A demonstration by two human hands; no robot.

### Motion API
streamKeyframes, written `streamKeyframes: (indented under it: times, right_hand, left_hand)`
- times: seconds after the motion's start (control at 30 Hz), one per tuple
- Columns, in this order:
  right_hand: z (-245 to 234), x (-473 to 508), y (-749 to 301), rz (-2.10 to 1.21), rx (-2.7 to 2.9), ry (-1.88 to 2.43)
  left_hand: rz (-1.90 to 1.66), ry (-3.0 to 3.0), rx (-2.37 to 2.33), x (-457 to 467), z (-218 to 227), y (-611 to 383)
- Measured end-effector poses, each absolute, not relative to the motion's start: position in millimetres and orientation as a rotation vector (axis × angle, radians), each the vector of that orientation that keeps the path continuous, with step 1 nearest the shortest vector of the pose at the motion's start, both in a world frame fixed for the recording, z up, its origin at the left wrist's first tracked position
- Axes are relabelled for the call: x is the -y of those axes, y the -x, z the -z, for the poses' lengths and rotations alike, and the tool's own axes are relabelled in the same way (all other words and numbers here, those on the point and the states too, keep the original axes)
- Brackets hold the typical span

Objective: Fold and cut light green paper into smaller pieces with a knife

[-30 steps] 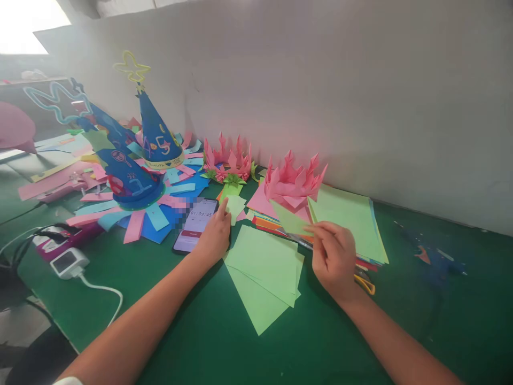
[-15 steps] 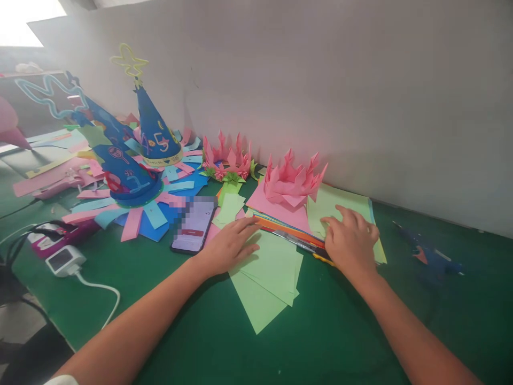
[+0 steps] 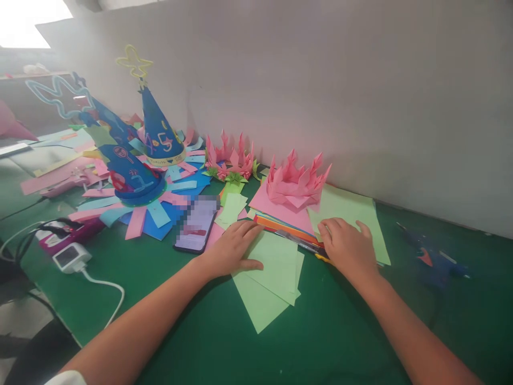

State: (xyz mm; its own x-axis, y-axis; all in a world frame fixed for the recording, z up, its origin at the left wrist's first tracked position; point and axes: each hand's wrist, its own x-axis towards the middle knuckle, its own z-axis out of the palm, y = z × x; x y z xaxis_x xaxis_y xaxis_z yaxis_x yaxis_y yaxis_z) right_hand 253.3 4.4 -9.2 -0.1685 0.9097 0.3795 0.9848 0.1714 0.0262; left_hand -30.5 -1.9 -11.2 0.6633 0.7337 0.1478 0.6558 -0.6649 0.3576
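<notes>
My left hand (image 3: 234,248) lies palm down on the left edge of several light green paper sheets (image 3: 276,267), fingers stretched out and thumb apart. My right hand (image 3: 350,247) rests at the near edge of another light green sheet (image 3: 352,206), its fingers bent downward and one sticking out to the side; nothing shows in its grip. Between the hands a stack of coloured paper (image 3: 286,223) shows orange and red edges. Along its front lies a slim tool with a clear and yellow body (image 3: 300,243), partly hidden by my right hand. A pink folded-paper crown (image 3: 296,184) sits on the stack.
Left of my left hand lies a phone (image 3: 196,224). Blue cone hats (image 3: 130,171) with paper strips stand at the left, near a power strip (image 3: 72,232) and a white charger (image 3: 72,258). Another pink crown (image 3: 230,160) is behind. A blue glue gun (image 3: 435,259) lies right.
My right hand's fingers have bent down and drawn closer together over the paper edge. My left thumb has spread away from its fingers. The view has shifted slightly.
</notes>
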Motion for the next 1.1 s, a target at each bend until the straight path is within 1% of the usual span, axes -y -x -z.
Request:
streamKeyframes:
  times: [0.17,0.3,0.43,0.5,0.57,0.7,1.0,1.1]
  right_hand:
    - [9.7,-6.2,-251.9,0.335,2.195,1.765]
    - [6.1,-3.2,-242.9,0.33,2.12,1.517]
    - [2.2,14.7,-225.9,0.019,2.325,1.129]
    - [2.8,27.3,-219.5,-0.105,2.473,1.052]
    - [5.3,38.8,-215.9,-0.173,2.515,1.065]
    - [12.3,52.1,-211.0,-0.184,2.389,1.199]
    - [17.9,55.4,-205.2,-0.365,2.351,1.035]
    - [19.5,55.5,-207.5,-0.38,2.281,1.067]
  left_hand:
    - [-0.472,-2.593,-1.094,1.6,13.2,31.5]
    - [-0.519,-2.588,-1.051,1.3,12.7,32.4]
    - [-0.522,-2.584,-1.038,1.0,10.9,33.8]
    - [-0.54,-2.579,-1.023,0.4,10.2,35.2]
    - [-0.561,-2.582,-1.002,-0.3,10.1,36.8]
    - [-0.578,-2.581,-1.005,-1.2,10.4,38.9]
    - [-0.667,-2.613,-1.029,-2.9,9.9,31.7]
    - [-0.722,-2.546,-1.034,-3.7,10.9,30.8]
